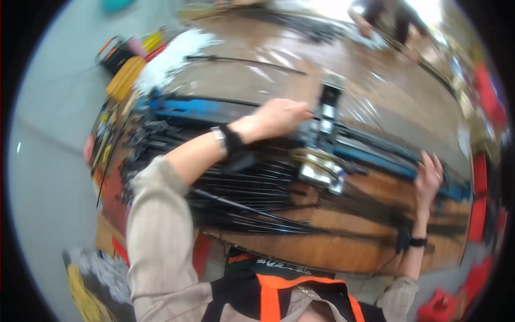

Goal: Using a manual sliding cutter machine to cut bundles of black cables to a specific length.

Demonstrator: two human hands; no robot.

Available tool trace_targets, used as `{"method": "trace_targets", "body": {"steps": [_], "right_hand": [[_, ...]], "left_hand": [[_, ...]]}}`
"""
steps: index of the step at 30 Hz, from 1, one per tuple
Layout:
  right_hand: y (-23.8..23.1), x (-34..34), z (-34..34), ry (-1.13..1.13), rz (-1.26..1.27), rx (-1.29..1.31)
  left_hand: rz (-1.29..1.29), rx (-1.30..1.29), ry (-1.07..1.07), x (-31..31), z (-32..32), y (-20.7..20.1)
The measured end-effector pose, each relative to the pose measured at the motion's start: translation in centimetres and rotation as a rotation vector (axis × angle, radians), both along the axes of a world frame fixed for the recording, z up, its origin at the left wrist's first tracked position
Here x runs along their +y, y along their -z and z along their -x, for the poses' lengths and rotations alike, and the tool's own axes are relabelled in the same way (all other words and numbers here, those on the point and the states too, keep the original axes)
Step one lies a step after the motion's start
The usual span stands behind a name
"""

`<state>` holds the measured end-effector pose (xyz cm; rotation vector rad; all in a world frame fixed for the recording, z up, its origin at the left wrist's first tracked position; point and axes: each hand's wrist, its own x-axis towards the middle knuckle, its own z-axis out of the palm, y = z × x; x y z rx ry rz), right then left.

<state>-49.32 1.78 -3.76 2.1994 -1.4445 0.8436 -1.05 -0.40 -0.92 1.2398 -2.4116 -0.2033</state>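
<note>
My fingers (303, 112) on the left hand (272, 118) are lying curled inward just left of the metal device (325, 126); blur is hiding their tips, so I cannot tell whether they are gripping anything. My right hand (427, 185) is hanging at the right part of the blue rail (196, 107), its fingers standing partly open and slightly apart; I am seeing nothing clearly held there, and contact is too blurred to judge.

The rail is stretching left to right across the counter (332, 251), with the device sitting across its middle and a dark bar (378, 144) running along its right half. Many black rods (252, 190) are lying on the near left, and another person's hand (365, 27) is showing at the far right.

I am probably lining up work at the device, my right hand minding the far-reaching end. The next move is likely calling for a firm left pinch and light right-hand guidance.
</note>
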Motion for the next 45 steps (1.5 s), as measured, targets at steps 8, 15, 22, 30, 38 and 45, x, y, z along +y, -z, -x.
{"method": "trace_targets", "body": {"steps": [8,15,22,30,38,45], "right_hand": [[0.6,6.2,-8.6,-0.186,-0.095,-0.065],[1.3,7.4,-12.0,-0.272,-0.171,-0.219],[1.9,6.5,-14.6,-0.440,-0.475,-0.473],[1.8,6.5,-12.7,-0.412,-0.651,-0.384],[5.0,16.6,-18.7,-0.554,-0.519,-0.167],[4.5,15.7,-19.1,-0.534,-0.274,-0.388]], "left_hand": [[-0.025,-0.126,-0.133,-0.1,2.0,-1.1],[-0.014,-0.154,-0.146,0.5,1.8,-0.6],[-0.024,-0.145,-0.157,0.7,1.6,-0.1],[0.288,-0.157,0.073,-1.4,1.8,0.4],[0.898,-0.439,-0.210,1.7,-7.4,-0.3],[-0.064,-0.084,-0.031,22.2,3.7,2.7]]}}
